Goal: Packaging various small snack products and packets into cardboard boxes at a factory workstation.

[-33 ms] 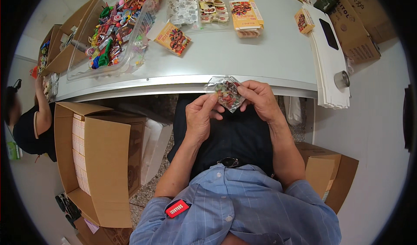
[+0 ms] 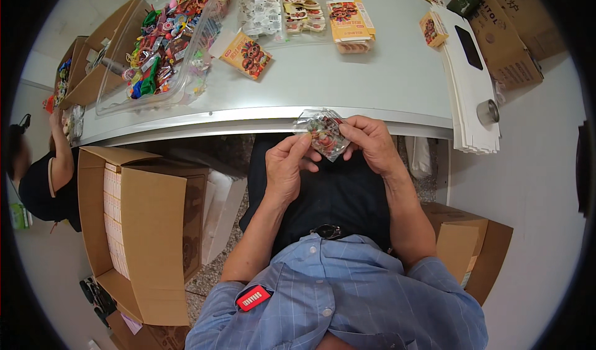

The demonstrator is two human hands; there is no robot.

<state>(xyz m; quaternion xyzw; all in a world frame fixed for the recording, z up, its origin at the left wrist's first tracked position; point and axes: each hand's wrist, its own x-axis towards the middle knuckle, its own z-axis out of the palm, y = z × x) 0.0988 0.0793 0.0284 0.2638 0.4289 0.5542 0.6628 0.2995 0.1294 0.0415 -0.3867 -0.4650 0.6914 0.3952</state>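
A small clear plastic bag (image 2: 324, 134) with red, green and dark bits inside is stretched between my two hands, just off the table's front edge and above my lap. My left hand (image 2: 287, 163) pinches its left side between thumb and fingers. On the other side, my right hand (image 2: 371, 140) grips the bag's right edge the same way. What exactly lies inside the bag is too small to make out. Beyond it on the table, an orange-yellow printed carton (image 2: 246, 55) lies tilted with a flap out.
A clear bin (image 2: 105, 104) of colourful trinkets stands at the table's left. Flat cartons (image 2: 349, 24), sticker sheets (image 2: 304, 13) and clear packets (image 2: 261, 18) lie at the back. A phone (image 2: 469, 48) and metal cup (image 2: 488, 111) sit right. Below left is a cardboard box (image 2: 152, 244); a co-worker (image 2: 49, 176) is beyond.
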